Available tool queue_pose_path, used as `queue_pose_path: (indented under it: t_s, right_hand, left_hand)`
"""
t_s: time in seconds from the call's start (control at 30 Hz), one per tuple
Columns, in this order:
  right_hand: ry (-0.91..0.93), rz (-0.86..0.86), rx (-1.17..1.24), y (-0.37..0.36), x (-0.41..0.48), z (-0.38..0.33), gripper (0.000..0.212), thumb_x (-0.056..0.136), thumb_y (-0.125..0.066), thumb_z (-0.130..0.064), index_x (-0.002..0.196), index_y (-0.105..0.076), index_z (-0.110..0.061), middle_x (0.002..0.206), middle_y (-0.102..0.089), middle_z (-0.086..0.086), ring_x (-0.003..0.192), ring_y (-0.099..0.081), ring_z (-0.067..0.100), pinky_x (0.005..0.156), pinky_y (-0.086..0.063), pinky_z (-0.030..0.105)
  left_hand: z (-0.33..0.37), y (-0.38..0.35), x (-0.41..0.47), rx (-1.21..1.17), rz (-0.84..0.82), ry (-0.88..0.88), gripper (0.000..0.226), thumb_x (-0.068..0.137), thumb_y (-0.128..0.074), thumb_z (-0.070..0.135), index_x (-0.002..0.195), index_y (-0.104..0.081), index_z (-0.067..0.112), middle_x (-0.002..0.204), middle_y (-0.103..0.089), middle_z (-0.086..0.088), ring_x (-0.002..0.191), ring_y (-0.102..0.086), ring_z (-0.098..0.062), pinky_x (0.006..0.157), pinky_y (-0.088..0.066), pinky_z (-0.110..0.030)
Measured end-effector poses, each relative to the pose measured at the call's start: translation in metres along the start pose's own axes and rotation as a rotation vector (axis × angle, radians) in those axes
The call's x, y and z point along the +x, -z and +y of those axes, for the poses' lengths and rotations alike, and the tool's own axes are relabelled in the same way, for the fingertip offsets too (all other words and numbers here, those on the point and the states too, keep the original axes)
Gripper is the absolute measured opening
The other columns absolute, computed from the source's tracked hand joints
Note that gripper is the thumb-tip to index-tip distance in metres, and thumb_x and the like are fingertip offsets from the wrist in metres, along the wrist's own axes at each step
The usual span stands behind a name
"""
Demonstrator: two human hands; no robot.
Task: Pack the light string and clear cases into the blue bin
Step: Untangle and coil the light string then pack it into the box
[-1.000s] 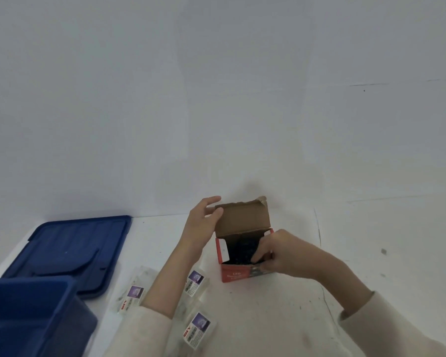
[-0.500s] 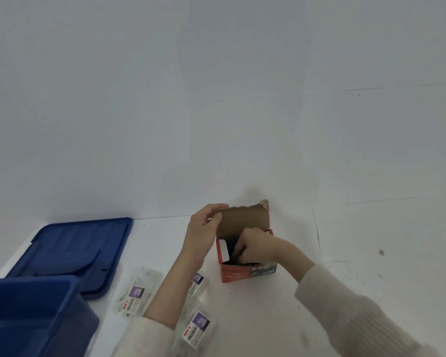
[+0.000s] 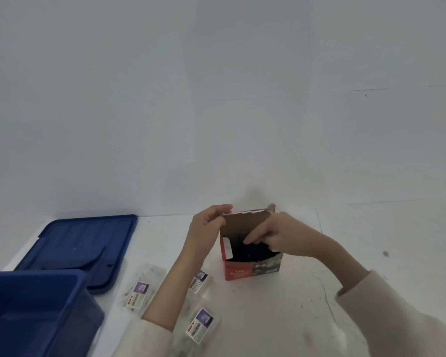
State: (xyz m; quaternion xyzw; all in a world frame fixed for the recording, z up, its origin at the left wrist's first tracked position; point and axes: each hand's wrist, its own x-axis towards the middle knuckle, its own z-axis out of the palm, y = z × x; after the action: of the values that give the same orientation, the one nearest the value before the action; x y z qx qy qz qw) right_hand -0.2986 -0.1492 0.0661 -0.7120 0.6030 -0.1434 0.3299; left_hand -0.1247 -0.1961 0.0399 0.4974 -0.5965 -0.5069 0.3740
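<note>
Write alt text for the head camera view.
A person's left hand pinches the brown flap of an open red cardboard box while fingers of the right hand reach inside it. Three clear plastic cases lie on the white table beside a blue plastic bin and matching lid.

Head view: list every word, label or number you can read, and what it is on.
"LED": front of the red box.
Lines under it: blurred, unreadable.
Labels on the three clear cases: red letters and barcode print, too blurred to read.
</note>
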Motion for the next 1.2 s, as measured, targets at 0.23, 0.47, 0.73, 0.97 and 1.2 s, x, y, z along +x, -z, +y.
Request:
queue_pose_path:
  t_s: [0.23,0.47,0.73,0.97,1.2]
  right_hand:
    - [0.093,0.417,0.268,-0.003,-0.014,0.009,0.042,0.083,-0.050,0.009,0.073,-0.071,-0.027,0.085,-0.070,0.001,0.075,-0.067,0.021,0.065,-0.058,0.028]
    - [0.098,0.670,-0.025,-0.022,-0.014,0.033,0.038,0.087,-0.059,-0.011,0.121,-0.055,-0.025,0.109,-0.050,-0.013,0.090,-0.049,0.004,0.075,-0.042,0.016]
    - [0.228,0.492,-0.173,-0.062,-0.036,0.052,0.033,0.075,-0.071,-0.003,0.106,-0.071,-0.015,0.089,-0.066,-0.013,0.082,-0.044,-0.007,0.060,-0.037,0.004]
    - [0.112,0.334,-0.211,-0.063,-0.005,0.031,0.022,0.092,-0.056,-0.017,0.106,-0.072,-0.011,0.105,-0.068,0.001,0.099,-0.056,0.010,0.083,-0.039,0.012]
    - [-0.133,-0.018,-0.214,-0.059,0.044,0.008,0.025,0.090,-0.049,-0.002,0.111,-0.062,-0.005,0.107,-0.065,0.012,0.076,-0.055,0.016,0.064,-0.042,0.018]
  left_hand:
    - [-0.001,-0.002,-0.006,0.025,-0.028,-0.023,0.025,0.095,-0.048,0.013,0.106,-0.065,0.029,0.105,-0.064,0.008,0.097,-0.055,-0.002,0.081,-0.045,-0.014]
    - [-0.013,0.000,-0.022,0.094,-0.032,-0.083,0.033,0.090,-0.055,0.005,0.113,-0.063,0.026,0.111,-0.066,0.008,0.107,-0.058,-0.003,0.085,-0.044,-0.008]
    - [-0.020,-0.003,-0.027,0.106,-0.002,-0.131,0.032,0.091,-0.054,0.006,0.116,-0.063,0.023,0.111,-0.065,0.010,0.108,-0.057,-0.002,0.085,-0.046,-0.005]
    - [-0.019,-0.005,-0.027,0.094,0.027,-0.150,0.031,0.090,-0.055,0.003,0.116,-0.064,0.018,0.109,-0.066,0.008,0.104,-0.058,0.000,0.077,-0.043,0.001]
    - [-0.021,-0.006,-0.026,0.075,0.046,-0.152,0.031,0.090,-0.054,0.002,0.112,-0.066,0.020,0.106,-0.066,0.010,0.100,-0.056,0.009,0.077,-0.041,0.002]
